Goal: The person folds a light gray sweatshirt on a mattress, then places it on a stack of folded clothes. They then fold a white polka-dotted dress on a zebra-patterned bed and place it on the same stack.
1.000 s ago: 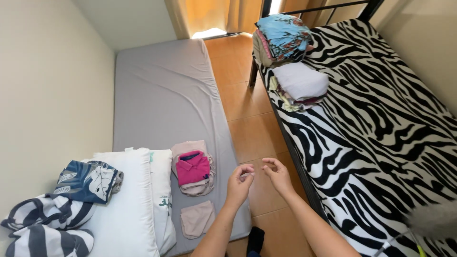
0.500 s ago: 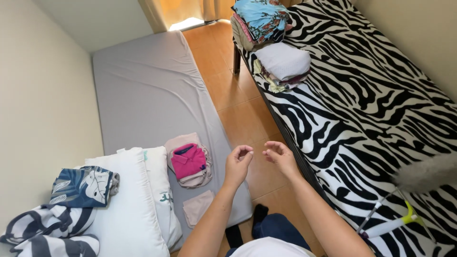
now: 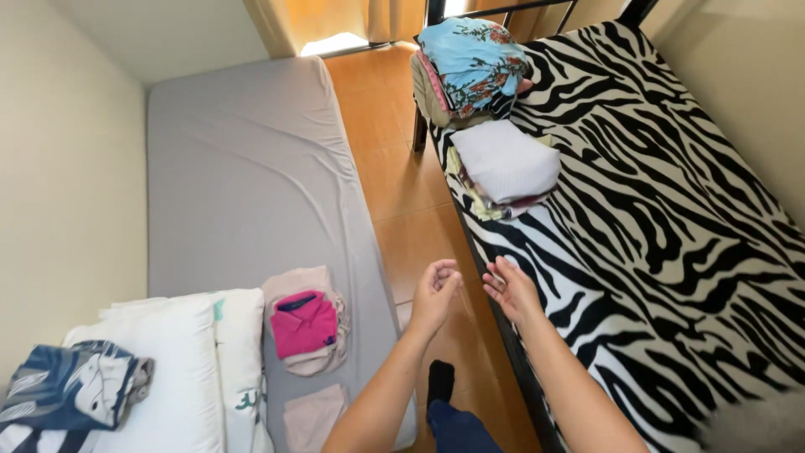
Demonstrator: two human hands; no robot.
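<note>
Standing in the floor gap between the beds, you hold both hands empty: left hand (image 3: 436,289) with fingers loosely curled, right hand (image 3: 510,287) with fingers open. The nearest thing, the pink folded shirt (image 3: 303,323) on the grey mattress (image 3: 243,168), lies left of your left hand. Whatever sits beneath it is hidden.

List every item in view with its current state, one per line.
Left hand: empty, fingers curled.
Right hand: empty, fingers loosely open.
Pink shirt: folded, on a beige garment.
White garment: folded, atop a stack.
Blue floral clothes: piled loosely.
Grey mattress: sheet fitted, slightly wrinkled.
Zebra-print bed: sheet spread flat.
</note>
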